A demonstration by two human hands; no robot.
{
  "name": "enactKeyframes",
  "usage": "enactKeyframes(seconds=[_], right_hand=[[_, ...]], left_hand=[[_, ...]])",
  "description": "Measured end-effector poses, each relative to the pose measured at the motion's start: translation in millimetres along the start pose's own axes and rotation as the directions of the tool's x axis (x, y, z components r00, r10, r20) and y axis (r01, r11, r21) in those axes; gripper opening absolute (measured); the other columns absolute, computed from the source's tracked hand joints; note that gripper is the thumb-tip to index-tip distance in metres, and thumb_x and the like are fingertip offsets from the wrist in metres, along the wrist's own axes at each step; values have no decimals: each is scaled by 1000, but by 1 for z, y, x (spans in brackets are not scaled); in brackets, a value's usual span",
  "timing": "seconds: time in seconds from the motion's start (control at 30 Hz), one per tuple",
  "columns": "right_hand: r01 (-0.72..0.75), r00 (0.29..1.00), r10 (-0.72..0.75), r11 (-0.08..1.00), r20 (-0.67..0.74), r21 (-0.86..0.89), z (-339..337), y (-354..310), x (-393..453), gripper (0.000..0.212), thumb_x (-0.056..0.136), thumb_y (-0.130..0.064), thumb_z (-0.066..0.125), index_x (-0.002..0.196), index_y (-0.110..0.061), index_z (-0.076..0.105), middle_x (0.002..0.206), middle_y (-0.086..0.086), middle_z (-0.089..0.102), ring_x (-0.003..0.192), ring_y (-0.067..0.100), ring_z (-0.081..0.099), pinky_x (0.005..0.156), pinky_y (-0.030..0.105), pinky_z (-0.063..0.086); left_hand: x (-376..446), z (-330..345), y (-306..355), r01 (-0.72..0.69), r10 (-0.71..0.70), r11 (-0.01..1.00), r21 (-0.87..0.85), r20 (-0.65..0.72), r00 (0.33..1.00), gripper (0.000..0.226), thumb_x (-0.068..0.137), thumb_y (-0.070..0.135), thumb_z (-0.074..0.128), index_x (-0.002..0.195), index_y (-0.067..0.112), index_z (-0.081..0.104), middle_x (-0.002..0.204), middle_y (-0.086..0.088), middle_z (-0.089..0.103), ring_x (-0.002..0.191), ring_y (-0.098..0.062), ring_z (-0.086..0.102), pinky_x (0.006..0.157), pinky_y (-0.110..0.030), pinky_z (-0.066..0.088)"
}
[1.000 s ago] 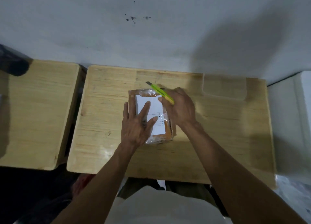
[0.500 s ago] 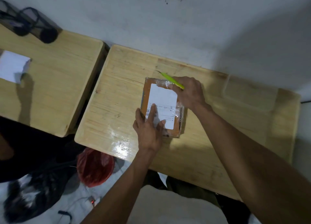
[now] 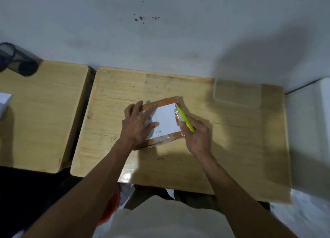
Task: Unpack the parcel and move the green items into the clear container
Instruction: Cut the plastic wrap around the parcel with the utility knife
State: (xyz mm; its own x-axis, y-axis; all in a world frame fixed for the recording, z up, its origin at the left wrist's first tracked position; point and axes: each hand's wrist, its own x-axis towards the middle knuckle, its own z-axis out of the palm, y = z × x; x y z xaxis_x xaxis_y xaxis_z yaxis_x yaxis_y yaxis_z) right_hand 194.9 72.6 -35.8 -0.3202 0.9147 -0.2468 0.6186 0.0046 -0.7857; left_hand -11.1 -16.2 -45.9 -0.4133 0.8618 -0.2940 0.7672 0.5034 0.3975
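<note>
Left hand (image 3: 137, 125) lies flat, pinning the taped parcel (image 3: 165, 120) mid-table so right hand (image 3: 197, 137), gripping the green box cutter (image 3: 184, 118), can slit its right edge

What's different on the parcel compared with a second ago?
The parcel has been turned on the table, so its label sits at an angle. The right hand has brought the green knife from the far edge to the parcel's right edge. The left hand has shifted to the left side, fingers still flat on top. The parcel is still sealed; the clear container is untouched.
</note>
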Motion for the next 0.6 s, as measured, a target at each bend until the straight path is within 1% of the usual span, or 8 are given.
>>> enactKeyframes(seconds=[0.07,0.13,0.17,0.27,0.37,0.43,0.5,0.6], right_hand=[[-38,999,39,998,-32,43,5,-3,-20,31,90,-40,65,120,-32,68,86,-3,72,75,8,64,65,21,50],[-79,995,86,991,-56,108,11,-6,-34,30,90,-38,66,120,-31,68,83,-5,71,71,5,62,59,10,43],[-103,991,114,987,-77,127,14,-9,-38,30,90,-40,65,119,-32,69,82,-6,71,70,6,61,58,11,42],[-143,969,165,981,-182,131,17,-16,-43,26,92,-43,61,113,-29,70,83,-2,70,75,15,63,62,25,48],[-175,956,193,980,-220,99,13,-29,-38,26,96,-29,55,120,-23,63,92,5,71,84,25,66,72,34,54],[-160,969,165,986,-186,40,12,-36,-34,35,99,-23,47,133,-23,52,97,10,70,87,30,66,75,35,53],[-126,982,120,992,-145,-31,12,-42,-31,44,100,-20,41,144,-25,40,97,13,69,86,32,65,73,31,49],[-61,990,46,992,-135,-107,13,-49,-34,49,100,-15,41,148,-25,35,95,17,68,85,35,64,69,31,45]], left_hand=[[6,-4,-2,-25,23,998,56,43,999,67,89,71,48,150,47,35,162,-4,24,143,-34,16,97,-63,47],[8,-7,-3,-55,47,990,128,64,997,65,93,67,49,152,49,29,163,-1,21,145,-33,13,98,-65,45],[9,-8,-3,-65,54,986,156,72,996,64,93,67,47,152,50,26,163,-1,19,146,-34,12,99,-67,43],[5,-9,4,-50,35,982,185,84,996,62,96,66,42,152,52,18,165,0,10,150,-35,3,103,-76,32],[-2,-8,13,-47,35,981,191,64,997,60,100,63,35,155,49,17,167,-1,6,152,-36,-2,104,-79,27],[-2,-8,12,-66,54,982,178,68,996,60,101,64,31,156,48,15,168,-1,3,154,-34,-4,106,-78,27],[-1,-8,7,-97,85,981,171,78,993,59,101,63,28,157,48,13,169,0,2,154,-34,-4,108,-76,25],[2,-9,0,-128,114,979,157,99,989,59,102,62,25,157,48,11,170,0,0,155,-33,-7,113,-75,20]])
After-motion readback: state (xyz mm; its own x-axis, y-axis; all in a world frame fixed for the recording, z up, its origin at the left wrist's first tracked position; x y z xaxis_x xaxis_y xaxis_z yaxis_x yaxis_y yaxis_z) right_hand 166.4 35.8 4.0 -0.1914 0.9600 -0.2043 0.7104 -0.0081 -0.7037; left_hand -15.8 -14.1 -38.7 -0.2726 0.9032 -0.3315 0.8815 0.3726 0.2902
